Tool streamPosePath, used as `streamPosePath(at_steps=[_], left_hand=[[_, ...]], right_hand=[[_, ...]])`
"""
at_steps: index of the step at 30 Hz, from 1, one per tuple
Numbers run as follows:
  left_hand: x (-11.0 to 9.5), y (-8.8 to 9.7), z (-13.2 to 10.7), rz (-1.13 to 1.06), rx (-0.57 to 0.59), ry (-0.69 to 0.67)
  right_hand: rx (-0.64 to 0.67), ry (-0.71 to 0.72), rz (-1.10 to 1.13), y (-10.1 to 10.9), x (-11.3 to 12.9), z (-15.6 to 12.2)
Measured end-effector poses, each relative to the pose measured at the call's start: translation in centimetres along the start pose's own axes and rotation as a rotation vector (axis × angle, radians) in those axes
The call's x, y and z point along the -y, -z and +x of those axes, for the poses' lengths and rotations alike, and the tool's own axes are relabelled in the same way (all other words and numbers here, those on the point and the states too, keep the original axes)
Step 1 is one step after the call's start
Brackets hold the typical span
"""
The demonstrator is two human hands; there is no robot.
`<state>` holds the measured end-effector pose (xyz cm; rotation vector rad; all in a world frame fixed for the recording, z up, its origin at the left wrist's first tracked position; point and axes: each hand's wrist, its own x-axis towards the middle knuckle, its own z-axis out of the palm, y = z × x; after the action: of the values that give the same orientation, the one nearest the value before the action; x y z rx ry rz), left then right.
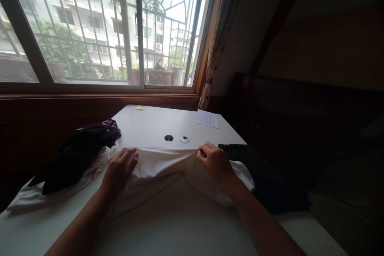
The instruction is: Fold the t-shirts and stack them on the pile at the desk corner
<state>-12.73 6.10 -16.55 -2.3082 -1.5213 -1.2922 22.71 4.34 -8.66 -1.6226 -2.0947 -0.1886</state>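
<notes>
A white garment (162,163) is stretched between my two hands above the table, its upper edge pulled nearly straight. My left hand (123,164) is closed on the left end of that edge. The right end is pinched by my right hand (214,160), thumb and fingers together. Below the edge the cloth hangs in loose folds, and part of it shows to the right of my right wrist. What kind of garment it is I cannot tell.
On the left, black clothing (81,148) with pink marks lies over white cloth (36,198). Dark folded cloth (264,176) sits at the right. The white table (150,122) bears papers (207,119), a yellow note (139,108), a cable hole (169,138) and its round cover (184,139). Behind stands a barred window (99,28).
</notes>
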Motion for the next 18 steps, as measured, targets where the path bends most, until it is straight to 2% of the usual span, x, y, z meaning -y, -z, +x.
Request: streamPosePath(at_steps=[3,6,10,14,16,18], left_hand=[[-0.4,-0.2,0.0,-0.036,0.007,-0.053],[-1.3,-0.9,-0.2,-0.114,0.082,-0.136],[-2.5,-2.5,-1.2,-0.376,0.208,-0.150],[-2.7,-3.7,-2.4,-0.683,0.248,-0.106],[-2.4,-3.8,-2.9,-0.733,0.226,-0.025],[-2.2,-3.8,-3.1,-0.740,0.220,0.061]], right_hand=[[-0.314,0.035,0.244,3.4,1.0,1.7],[-0.464,0.019,0.577,5.9,2.6,3.7],[-0.396,0.066,1.093,7.7,5.9,6.2],[-0.307,0.093,1.431,8.8,9.8,7.1],[-0.255,0.061,1.542,8.5,11.3,6.7],[-0.190,-0.014,1.626,7.0,12.2,6.0]])
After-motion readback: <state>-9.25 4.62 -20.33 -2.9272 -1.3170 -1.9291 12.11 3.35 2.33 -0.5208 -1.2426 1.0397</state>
